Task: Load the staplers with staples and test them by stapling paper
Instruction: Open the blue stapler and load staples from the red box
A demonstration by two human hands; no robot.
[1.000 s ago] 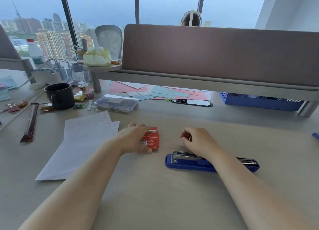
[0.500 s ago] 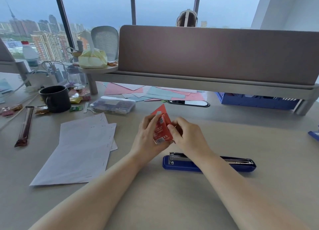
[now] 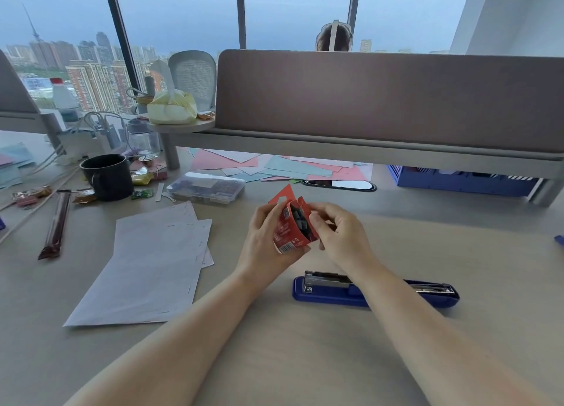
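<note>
My left hand holds a small red staple box above the desk, its end flap open and dark staple strips showing inside. The fingers of my right hand pinch the box's open right side. Below my hands a blue stapler lies flat on the desk, swung open with its metal staple channel facing up; my right forearm crosses over its middle. A loose stack of white paper sheets with staple marks lies to the left.
A black mug, a clear plastic case, snack wrappers and a dark stick pack crowd the back left. Coloured paper sheets lie under the desk divider. A blue crate stands at the back right. A person sits beyond the divider.
My left hand lifted the red box off the desk. My right hand left the stapler, joined it, and the box's flap now stands open.
</note>
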